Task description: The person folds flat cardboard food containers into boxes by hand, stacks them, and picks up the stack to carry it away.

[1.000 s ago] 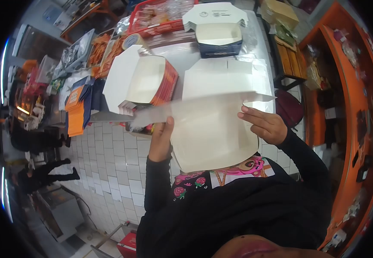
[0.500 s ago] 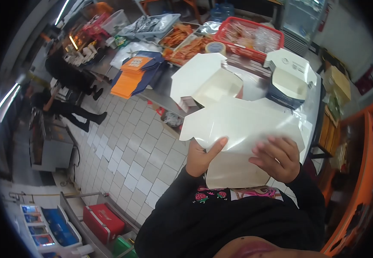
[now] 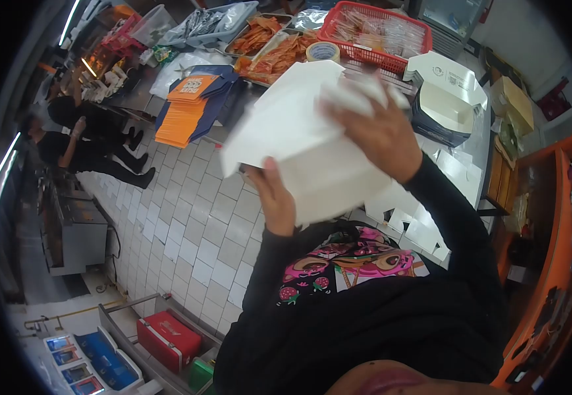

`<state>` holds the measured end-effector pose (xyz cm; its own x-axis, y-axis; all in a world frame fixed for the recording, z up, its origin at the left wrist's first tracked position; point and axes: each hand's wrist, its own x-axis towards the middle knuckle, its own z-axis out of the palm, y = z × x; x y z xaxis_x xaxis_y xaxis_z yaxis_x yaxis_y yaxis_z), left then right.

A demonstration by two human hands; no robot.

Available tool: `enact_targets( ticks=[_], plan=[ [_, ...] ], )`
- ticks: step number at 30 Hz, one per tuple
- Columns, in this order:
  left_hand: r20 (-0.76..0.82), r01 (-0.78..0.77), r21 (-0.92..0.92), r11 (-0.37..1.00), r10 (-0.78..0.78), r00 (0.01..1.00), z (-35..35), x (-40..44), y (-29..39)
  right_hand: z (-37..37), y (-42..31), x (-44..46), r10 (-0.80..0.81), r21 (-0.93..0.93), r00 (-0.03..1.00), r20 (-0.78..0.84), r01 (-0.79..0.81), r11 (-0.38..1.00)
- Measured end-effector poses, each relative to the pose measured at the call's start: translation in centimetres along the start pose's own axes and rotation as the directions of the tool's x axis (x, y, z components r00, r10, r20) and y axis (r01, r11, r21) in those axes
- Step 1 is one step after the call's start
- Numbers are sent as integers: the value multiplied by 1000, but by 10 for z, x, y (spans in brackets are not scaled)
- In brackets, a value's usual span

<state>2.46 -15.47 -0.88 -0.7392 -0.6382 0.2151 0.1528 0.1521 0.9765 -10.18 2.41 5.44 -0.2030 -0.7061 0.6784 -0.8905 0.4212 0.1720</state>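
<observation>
A white-lined cardboard food box, partly folded and blurred by motion, is held up in front of me over the table's near edge. My left hand grips its near left corner, with the thumb on the inner face. My right hand is at the box's far right flap, its fingers smeared by motion, so their grip is unclear. To the right stand nested open boxes, white inside and dark blue outside. Flat white box blanks lie beneath my right forearm.
Orange and navy printed cartons lie at the table's left edge. Behind are a tape roll, trays of reddish-orange food and a red basket of clear packets. Two people in dark clothes stand at the left. A red cooler sits lower left.
Both hands and the box have moved up and left, and the box is tilted. My right hand has gone from the near right side to the far flap. Flat blanks now show below.
</observation>
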Motion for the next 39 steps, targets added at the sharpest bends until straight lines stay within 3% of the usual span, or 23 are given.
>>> enact_targets(
  ticks=[1, 2, 3, 5, 7, 8, 9, 11, 12, 13, 15, 17, 19, 22, 25, 27, 29, 31, 35, 39],
  plan=[
    [-110, -35, -7, 999, 34, 993, 1, 7, -2, 2, 4, 15, 104, -164, 991, -82, -116, 980],
    [-105, -29, -11, 1000, 28, 994, -1, 16, 2, 13, 11, 22, 107, -167, 991, -76, -119, 979],
    [-102, -88, -76, 993, 80, 992, -2, 26, 11, 28, 20, 28, 361, 170, 909, -206, -330, 929],
    [-94, -140, -147, 979, 127, 987, -3, 35, 13, 42, 38, 37, 617, 497, 751, -238, -452, 741],
    [133, -267, -38, 963, 270, 954, -1, 41, 3, 49, 59, 41, 690, 451, 683, 240, -708, 544],
    [244, -96, -370, 924, 196, 950, 1, 39, -8, 61, 75, 39, 694, 445, 680, 238, -711, 545],
    [316, -132, -485, 864, 314, 896, 7, 44, -16, 79, 92, 29, 632, 430, 741, 228, -659, 618],
    [479, -402, 1, 916, 352, 804, 9, 37, -39, 107, 115, 12, 564, 407, 795, 223, -601, 687],
    [554, -561, 245, 791, 360, 750, 10, 34, -53, 117, 122, 5, 498, 458, 800, 336, -601, 656],
    [554, -556, 239, 796, 359, 751, 11, 30, -65, 128, 128, -4, 418, 504, 794, 442, -605, 617],
    [694, -740, 388, 549, 354, 627, 9, 23, -81, 152, 134, -22, 350, 442, 802, 483, -569, 693],
    [688, -745, 418, 519, 354, 633, 8, 21, -97, 167, 137, -35, 250, 334, 793, 556, -488, 806],
    [652, -788, 419, 451, 455, 607, 7, 21, -108, 172, 138, -40, 273, 312, 782, 561, -505, 805],
    [597, -760, 434, 484, 477, 645, 16, 21, -106, 167, 125, -33, 380, 177, 735, 561, -555, 813],
    [629, -757, 486, 438, 426, 650, 23, 24, -105, 167, 108, -37, 432, 141, 791, 434, -533, 834],
    [626, -748, 492, 446, 415, 660, 25, 21, -106, 140, 83, -24, 366, 81, 921, 135, -379, 922],
    [618, -734, 503, 457, 404, 675, 29, 22, -105, 108, 34, -15, 397, 355, 878, 269, -473, 806],
    [562, -746, 446, 495, 494, 663, 30, 23, -105, 71, -19, 1, 320, 236, 630, 707, -638, 733],
    [605, -769, 398, 500, 487, 630, 28, 24, -111, 109, -51, -26, 462, 79, 683, 566, -603, 794],
    [664, -812, 314, 493, 498, 559, 18, 33, -122, 109, -48, -28, 393, 131, 727, 563, -548, 826]
  ],
)
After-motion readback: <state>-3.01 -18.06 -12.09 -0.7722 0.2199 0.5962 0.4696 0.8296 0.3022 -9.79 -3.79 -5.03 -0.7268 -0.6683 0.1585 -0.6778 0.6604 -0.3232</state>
